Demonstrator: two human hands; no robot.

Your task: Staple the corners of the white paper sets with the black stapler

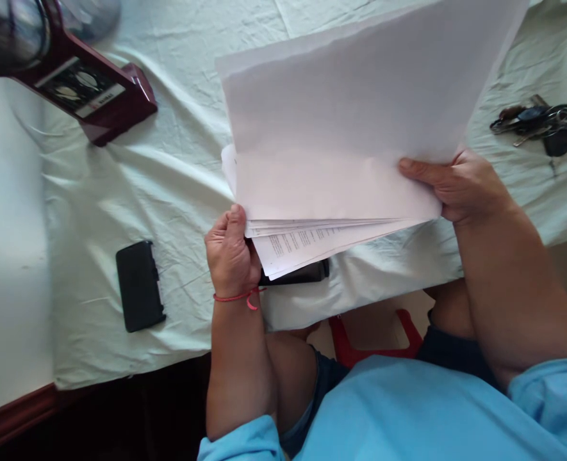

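table (134, 173): pale green cloth, creased | red stool (345, 346) | dark floor (134, 416)

A single head-worn camera looks steeply down, close over the cloth-covered table (120, 192) edge and the person's lap.

No legible text anywhere. Stack of white paper sheets (341, 160): lower pages fanned out near the table edge show columns of small dark print, too small and blurred to read; the top sheets show blank backs. Dark red wooden plaque base (95, 96): carries a white label strip with dark marks plus a black panel with pale emblems, both unreadable.
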